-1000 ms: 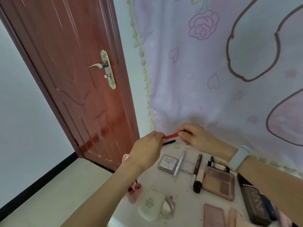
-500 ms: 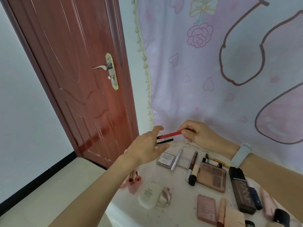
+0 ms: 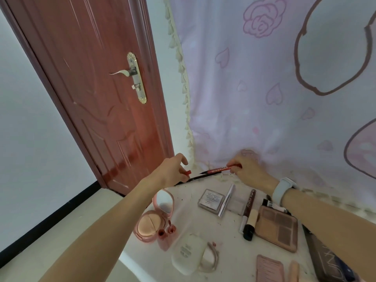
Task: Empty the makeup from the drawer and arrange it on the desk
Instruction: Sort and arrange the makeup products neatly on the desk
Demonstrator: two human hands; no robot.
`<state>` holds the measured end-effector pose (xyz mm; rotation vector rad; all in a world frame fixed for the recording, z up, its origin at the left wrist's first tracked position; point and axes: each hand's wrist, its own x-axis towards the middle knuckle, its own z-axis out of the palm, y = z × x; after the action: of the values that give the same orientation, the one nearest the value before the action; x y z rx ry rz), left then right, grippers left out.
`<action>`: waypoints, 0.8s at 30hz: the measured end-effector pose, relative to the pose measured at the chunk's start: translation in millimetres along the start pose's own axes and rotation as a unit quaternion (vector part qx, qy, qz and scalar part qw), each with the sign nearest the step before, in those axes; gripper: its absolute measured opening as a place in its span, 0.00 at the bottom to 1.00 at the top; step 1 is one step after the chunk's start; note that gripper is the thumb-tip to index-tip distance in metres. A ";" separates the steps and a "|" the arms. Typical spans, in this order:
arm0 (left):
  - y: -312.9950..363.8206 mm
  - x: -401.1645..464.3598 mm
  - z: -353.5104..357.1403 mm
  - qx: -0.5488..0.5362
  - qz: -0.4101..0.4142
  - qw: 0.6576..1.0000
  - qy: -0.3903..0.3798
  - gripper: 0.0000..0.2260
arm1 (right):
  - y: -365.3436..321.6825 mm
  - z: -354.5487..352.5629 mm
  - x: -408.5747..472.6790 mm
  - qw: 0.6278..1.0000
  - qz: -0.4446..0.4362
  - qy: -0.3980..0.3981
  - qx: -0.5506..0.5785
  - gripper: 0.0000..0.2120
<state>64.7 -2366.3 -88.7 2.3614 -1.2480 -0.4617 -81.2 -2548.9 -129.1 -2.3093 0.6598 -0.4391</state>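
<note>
Fingers of my right hand (image 3: 247, 171) pinch the red liner pen (image 3: 220, 169) at its back end, its dark uncapped tip pointing left and a little down. My left hand (image 3: 173, 171) is curled around the small red cap (image 3: 188, 172), which pokes out between thumb and fingers, and a thin black pencil (image 3: 200, 177) runs from under that hand toward the pen's tip. Cap and tip are near each other but apart.

Both hands hover over the far left corner of the white desk (image 3: 191, 218), just in front of the pink curtain (image 3: 284, 98) and close to the red door (image 3: 101, 88). Open floor lies to my left, past the desk's rounded edge.

Below my hands the makeup is laid out: an open pink compact (image 3: 151, 222), a white case (image 3: 188, 254), a small clear square palette (image 3: 210, 199), a silver tube (image 3: 226, 200), a brown tube (image 3: 248, 210) and an eyeshadow palette (image 3: 276, 228). My forearms reach in from the lower corners, the right wrist wearing a pale band (image 3: 282, 189).
</note>
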 end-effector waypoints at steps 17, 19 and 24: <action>0.3 54.8 45.6 0.349 0.070 0.933 -0.054 0.10 | 31.3 63.7 45.2 0.980 -0.101 -0.022 -0.167 0.11; 3.1 56.2 52.4 0.375 0.075 0.923 -0.045 0.11 | 33.7 63.0 45.7 0.980 -0.107 -0.006 -0.165 0.11; 3.0 55.1 49.6 0.383 0.086 0.920 -0.013 0.16 | 33.4 53.1 40.6 0.984 -0.107 0.004 -0.140 0.09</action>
<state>68.8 -2424.6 -134.5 2.8077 -1.8862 0.0907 -34.1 -2565.4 -184.8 -2.6614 0.5038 -0.4802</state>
